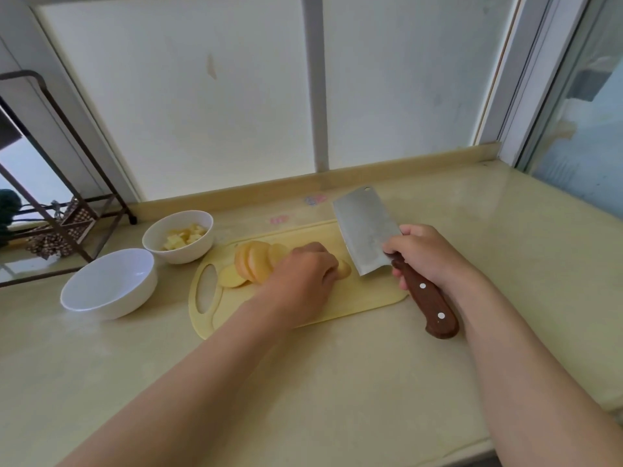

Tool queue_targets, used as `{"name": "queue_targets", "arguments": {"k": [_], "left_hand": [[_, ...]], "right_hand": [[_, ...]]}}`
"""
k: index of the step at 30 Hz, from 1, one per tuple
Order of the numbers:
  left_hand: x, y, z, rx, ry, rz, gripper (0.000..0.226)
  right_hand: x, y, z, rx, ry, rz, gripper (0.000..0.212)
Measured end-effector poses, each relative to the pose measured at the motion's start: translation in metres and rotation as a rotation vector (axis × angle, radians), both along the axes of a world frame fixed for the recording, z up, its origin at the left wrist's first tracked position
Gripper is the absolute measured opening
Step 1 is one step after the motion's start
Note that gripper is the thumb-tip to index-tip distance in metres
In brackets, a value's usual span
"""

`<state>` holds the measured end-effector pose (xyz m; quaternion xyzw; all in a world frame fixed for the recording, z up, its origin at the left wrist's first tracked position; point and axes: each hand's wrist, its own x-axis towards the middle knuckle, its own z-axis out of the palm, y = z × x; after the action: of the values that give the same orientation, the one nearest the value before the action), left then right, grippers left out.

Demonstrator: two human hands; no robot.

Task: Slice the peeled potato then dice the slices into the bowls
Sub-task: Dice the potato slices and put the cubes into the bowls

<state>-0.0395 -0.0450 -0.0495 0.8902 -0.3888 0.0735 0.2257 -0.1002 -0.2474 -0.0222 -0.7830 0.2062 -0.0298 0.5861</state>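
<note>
On yellow cutting board (364, 298): fanned potato slices (256, 264), held under left hand (303, 274), fingers curled over them. In right hand (424, 254), gripped by wooden handle: cleaver (365, 227), tilted just beside slices. Left of board on tabletop (337, 382): empty white bowl (108, 284), bowl with potato dice (178, 237).

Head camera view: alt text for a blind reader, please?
A person's right hand holds a wooden-handled steel cleaver beside pale potato slices, held by the left hand on a yellow plastic cutting board. A white bowl holds diced potato.
</note>
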Motion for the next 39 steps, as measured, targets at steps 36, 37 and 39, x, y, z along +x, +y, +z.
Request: {"name": "queue_targets", "arguments": {"k": [36, 37, 39], "left_hand": [[0.016, -0.008, -0.024, -0.156, -0.116, -0.175, 0.021], [0.016, -0.008, -0.024, -0.157, -0.12, -0.178, 0.019], [0.016, -0.008, -0.024, -0.158, -0.125, -0.182, 0.017]], "right_hand": [[-0.015, 0.051, 0.054, -0.773, 0.184, 0.287, 0.019], [-0.016, 0.052, 0.055, -0.788, 0.189, 0.289, 0.019], [-0.018, 0.053, 0.056, -0.808, 0.196, 0.29, 0.019]]}}
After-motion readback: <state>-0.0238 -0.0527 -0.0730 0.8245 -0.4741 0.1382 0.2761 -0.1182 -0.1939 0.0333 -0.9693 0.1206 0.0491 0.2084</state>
